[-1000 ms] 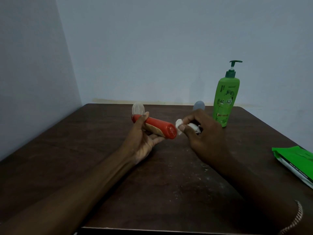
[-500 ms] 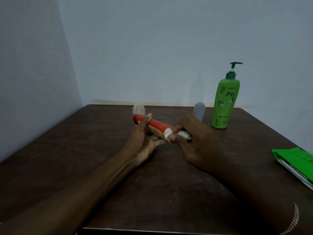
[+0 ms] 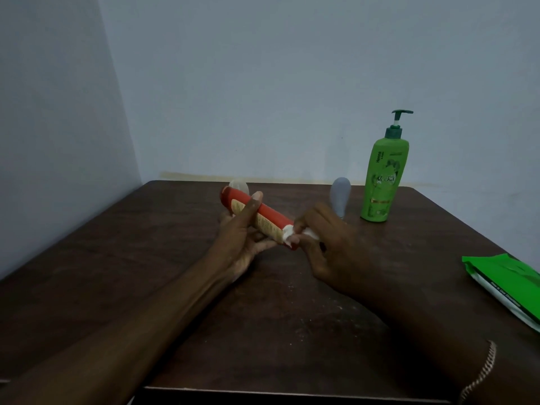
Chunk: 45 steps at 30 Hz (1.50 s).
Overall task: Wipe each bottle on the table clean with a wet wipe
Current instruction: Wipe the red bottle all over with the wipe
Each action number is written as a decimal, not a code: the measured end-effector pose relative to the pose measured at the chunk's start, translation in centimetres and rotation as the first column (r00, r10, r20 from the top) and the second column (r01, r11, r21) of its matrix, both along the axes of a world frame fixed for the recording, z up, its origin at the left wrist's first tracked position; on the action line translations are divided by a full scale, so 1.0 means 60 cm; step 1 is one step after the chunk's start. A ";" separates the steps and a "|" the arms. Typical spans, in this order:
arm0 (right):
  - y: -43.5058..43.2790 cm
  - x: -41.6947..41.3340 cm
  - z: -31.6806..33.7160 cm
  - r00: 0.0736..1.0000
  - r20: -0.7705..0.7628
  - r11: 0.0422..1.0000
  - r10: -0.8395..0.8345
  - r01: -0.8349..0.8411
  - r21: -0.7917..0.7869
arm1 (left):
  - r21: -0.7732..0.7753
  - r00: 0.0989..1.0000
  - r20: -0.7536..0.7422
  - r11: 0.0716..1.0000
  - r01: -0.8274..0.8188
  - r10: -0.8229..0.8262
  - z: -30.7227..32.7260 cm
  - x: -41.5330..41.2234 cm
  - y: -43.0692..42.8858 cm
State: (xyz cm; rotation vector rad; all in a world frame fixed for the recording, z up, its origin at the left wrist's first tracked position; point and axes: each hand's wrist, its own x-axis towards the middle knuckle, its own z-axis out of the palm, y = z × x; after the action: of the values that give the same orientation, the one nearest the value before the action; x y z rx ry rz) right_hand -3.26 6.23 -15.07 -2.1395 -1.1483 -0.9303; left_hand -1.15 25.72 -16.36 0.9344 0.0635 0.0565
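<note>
Red bottle, gripped in your left hand above the surface, is mid-wipe: your right hand pinches the wet wipe at, seemingly, its near end, so next stroke along its body.

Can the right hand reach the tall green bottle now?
Probably yes: the green bottle stands just beyond the right hand, nothing plainly between them, but that hand is busy pinching the wipe.

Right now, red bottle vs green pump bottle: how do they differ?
The red bottle lies tilted in the left hand; the green pump bottle stands upright on the table. The right hand holds a wet wipe against the red bottle's end; the green pump bottle is untouched. The green pump bottle has a pump; the red bottle shows none. Both carry printed labels.
</note>
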 end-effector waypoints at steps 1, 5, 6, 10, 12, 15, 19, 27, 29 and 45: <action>-0.004 0.007 -0.002 0.999 -0.031 0.999 -0.028 0.029 0.038 | 0.034 0.999 0.017 0.999 -0.037 0.037 0.003 -0.001 0.002; -0.023 0.026 -0.007 0.974 -0.198 0.953 -0.107 0.158 0.260 | 0.229 0.989 0.095 0.965 -0.131 0.112 0.013 -0.009 0.001; -0.028 0.029 -0.009 0.964 -0.243 0.935 -0.109 0.183 0.304 | 0.276 0.987 0.109 0.950 -0.148 0.122 0.015 -0.010 0.000; -0.050 0.059 -0.028 0.847 -0.530 0.832 -0.036 0.319 0.453 | 0.418 0.975 0.184 0.888 -0.191 0.123 0.026 0.001 -0.003; -0.067 0.080 -0.040 0.801 -0.598 0.770 0.030 0.363 0.525 | 0.513 0.963 0.241 0.827 -0.229 0.117 0.033 0.010 -0.008; -0.089 0.101 -0.047 0.766 -0.631 0.669 0.124 0.405 0.623 | 0.597 0.949 0.297 0.755 -0.271 0.106 0.047 0.030 -0.019; -0.101 0.116 -0.049 0.733 -0.640 0.570 0.231 0.432 0.699 | 0.678 0.938 0.336 0.670 -0.303 0.084 0.071 0.072 -0.044; -0.112 0.143 -0.066 0.693 -0.702 0.508 0.163 0.551 0.662 | 0.804 0.925 0.381 0.493 -0.332 0.002 0.104 0.165 -0.091; -0.111 0.140 -0.068 0.724 -0.683 0.542 0.100 0.536 0.648 | 0.819 0.931 0.365 0.479 -0.316 -0.010 0.103 0.181 -0.096; -0.114 0.171 -0.087 0.730 -0.682 0.563 0.042 0.547 0.620 | 0.888 0.954 0.278 0.408 -0.211 -0.112 0.102 0.231 -0.107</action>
State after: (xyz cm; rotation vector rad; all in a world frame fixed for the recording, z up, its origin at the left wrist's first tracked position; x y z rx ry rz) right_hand 6.99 -0.59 -20.28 -1.6120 0.0342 -0.5585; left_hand 12.70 19.32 -10.23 2.0631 -0.2630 0.3214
